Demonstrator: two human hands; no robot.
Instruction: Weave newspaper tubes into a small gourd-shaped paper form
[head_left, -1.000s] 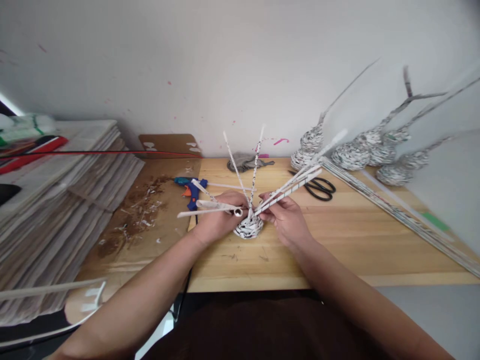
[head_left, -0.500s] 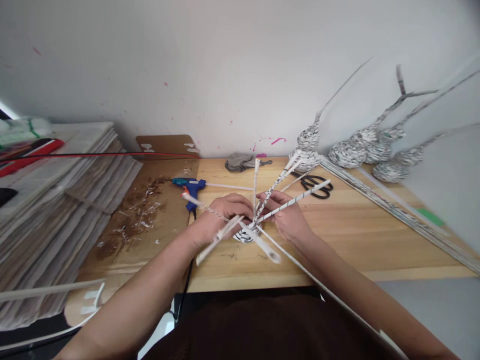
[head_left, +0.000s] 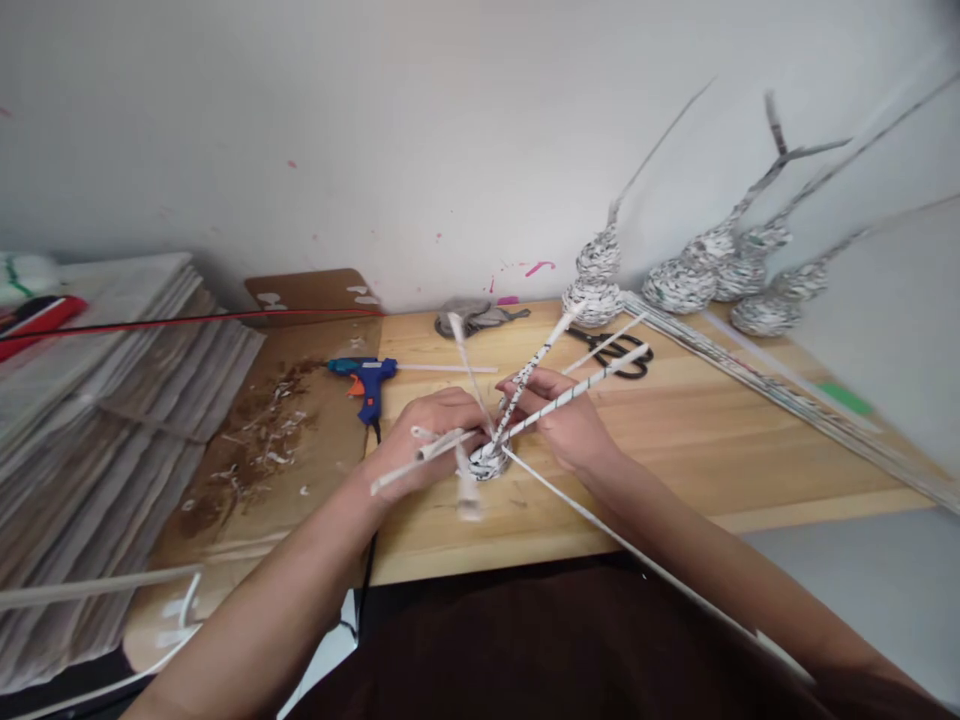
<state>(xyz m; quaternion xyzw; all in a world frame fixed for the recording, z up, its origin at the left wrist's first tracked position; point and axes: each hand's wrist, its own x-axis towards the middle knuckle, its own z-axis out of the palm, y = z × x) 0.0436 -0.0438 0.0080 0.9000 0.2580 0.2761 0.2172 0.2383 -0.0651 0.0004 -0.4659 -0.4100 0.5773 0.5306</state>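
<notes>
A small woven paper piece [head_left: 489, 464] stands at the front of the wooden table, with several rolled newspaper tubes fanning out from its top. My left hand [head_left: 439, 425] is closed on its left side, fingers partly hidden behind the tubes. From the right, my right hand [head_left: 559, 410] pinches at the base of the tubes, its fingertips behind a patterned paper tube [head_left: 525, 378]. One long paper tube [head_left: 592, 518] runs from the weave down across my right forearm. Which tube each hand grips is partly hidden.
A blue glue gun [head_left: 367, 380] lies left, near a tall newspaper stack [head_left: 142, 400]. Behind my hands are a grey cloth [head_left: 476, 317] and black scissors [head_left: 626, 358]. Several woven gourd shapes [head_left: 596, 275] stand by the wall, beside a bundle of long paper tubes [head_left: 757, 385].
The woven piece has turned in my hands, and its tubes on the left and front have swung leftward. The whole view has shifted slightly. Both hands stay at the weave.
</notes>
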